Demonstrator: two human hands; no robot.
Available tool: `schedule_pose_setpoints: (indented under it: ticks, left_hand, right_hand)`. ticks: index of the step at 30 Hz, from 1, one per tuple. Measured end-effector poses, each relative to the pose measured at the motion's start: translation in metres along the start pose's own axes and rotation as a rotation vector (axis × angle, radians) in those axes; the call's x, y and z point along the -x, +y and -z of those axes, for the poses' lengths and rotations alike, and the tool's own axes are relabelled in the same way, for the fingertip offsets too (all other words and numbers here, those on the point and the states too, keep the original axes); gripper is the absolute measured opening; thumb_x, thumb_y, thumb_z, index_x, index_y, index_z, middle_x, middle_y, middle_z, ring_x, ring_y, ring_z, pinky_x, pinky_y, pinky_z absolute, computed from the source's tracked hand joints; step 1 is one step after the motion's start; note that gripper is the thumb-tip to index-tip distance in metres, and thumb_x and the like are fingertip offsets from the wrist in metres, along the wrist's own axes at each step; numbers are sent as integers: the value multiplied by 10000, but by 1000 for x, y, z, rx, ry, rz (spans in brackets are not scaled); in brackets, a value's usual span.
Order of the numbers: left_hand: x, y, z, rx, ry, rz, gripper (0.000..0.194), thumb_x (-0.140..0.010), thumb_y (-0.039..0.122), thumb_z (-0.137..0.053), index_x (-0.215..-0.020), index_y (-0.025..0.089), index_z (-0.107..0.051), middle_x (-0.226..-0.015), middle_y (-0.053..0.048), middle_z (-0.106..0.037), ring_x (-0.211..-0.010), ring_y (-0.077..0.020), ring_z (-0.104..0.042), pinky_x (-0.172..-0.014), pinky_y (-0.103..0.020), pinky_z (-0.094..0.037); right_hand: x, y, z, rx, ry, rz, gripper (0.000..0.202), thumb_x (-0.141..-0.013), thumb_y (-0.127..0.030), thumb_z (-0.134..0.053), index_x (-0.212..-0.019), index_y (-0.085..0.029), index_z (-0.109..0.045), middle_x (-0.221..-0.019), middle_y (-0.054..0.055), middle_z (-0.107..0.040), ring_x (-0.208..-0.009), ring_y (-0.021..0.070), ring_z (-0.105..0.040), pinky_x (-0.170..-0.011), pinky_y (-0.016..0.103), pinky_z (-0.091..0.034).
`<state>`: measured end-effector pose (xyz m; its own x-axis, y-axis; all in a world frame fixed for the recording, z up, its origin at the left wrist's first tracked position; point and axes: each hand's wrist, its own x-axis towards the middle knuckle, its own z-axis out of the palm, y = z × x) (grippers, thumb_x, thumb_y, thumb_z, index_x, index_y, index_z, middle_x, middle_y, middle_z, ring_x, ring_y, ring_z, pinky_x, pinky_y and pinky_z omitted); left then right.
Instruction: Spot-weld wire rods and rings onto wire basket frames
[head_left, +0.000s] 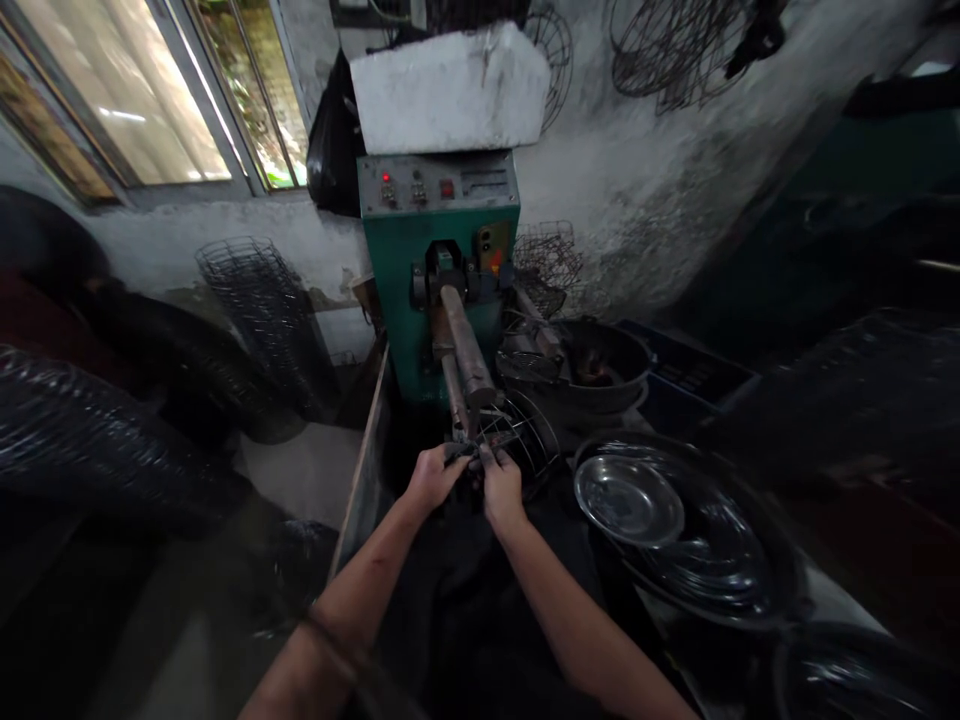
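My left hand point(433, 475) and my right hand point(501, 485) are close together below the arms of a green machine point(403, 330). Both hands pinch at a round wire frame point(517, 425) of thin metal rods, just under the end of the upper metal arm point(466, 350). Dark fingertips of my left hand press at the frame's left edge; those of my right hand are closed at its near edge. Exactly which wires they grip is too small to tell. A red light glows on the machine's panel.
Stacked metal rings point(712, 530) and a shallow round dish point(628, 500) lie at the right, with a dark pan point(607, 365) behind. Wire mesh rolls point(259, 310) stand left. A board edge point(364, 450) runs beside my left arm.
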<state>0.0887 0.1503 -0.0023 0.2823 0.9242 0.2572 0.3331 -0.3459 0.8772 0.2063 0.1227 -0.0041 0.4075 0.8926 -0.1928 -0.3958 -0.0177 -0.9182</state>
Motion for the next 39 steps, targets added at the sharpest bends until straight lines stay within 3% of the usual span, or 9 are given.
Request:
schedule_pose_setpoints:
  ticks: [6,11,18,27,33,39]
  left_hand:
    - [-2,-3,-1,34,3,16,224,-815,308,-604,-943,154,-703,-922,-69,-739,-860,-190,-679,-807,-296,-524]
    - [-1,-5,-1,29,18,-9,195,-821,292,-587,-885,148,-702,-850,-50,-734,-801,-174,-669,-742,-269,-526]
    - [-9,-4,14,-40,29,0,181,-801,318,-605,-820,159,-689,-780,-33,-719,-739,-168,-653,-678,-252,-507]
    - [-21,2,20,-44,4,100,206,-781,318,-600,-824,133,-679,-801,-47,-714,-764,-169,-645,-692,-249,-490]
    - [-21,3,20,-32,1,114,212,-775,337,-603,-784,138,-674,-762,-31,-704,-739,-156,-634,-661,-230,-485]
    - [-21,4,19,4,34,130,218,-780,323,-605,-819,116,-660,-766,-35,-686,-728,-151,-620,-645,-225,-469]
  right_hand:
    - [-2,2,-2,-58,3,-15,342,-605,-493,-720,-671,-188,-580,-469,-54,-533,-397,91,-424,-382,219,-331]
    - [0,0,-3,-140,3,-33,375,-546,-474,-759,-732,-182,-614,-496,-39,-577,-406,109,-452,-385,231,-330]
    - [5,11,6,-174,-97,-100,352,-579,-438,-766,-764,-177,-621,-544,-36,-619,-377,68,-387,-376,199,-294]
    - [0,34,18,-144,-125,-165,311,-505,-396,-784,-683,-178,-652,-588,-6,-655,-599,164,-597,-617,271,-454]
    - [-2,36,20,-71,-123,-205,323,-510,-418,-755,-705,-188,-641,-559,-7,-642,-586,178,-596,-580,277,-440]
    - [0,36,22,15,-109,-241,377,-504,-433,-735,-734,-153,-630,-497,-13,-607,-437,112,-486,-442,226,-338]
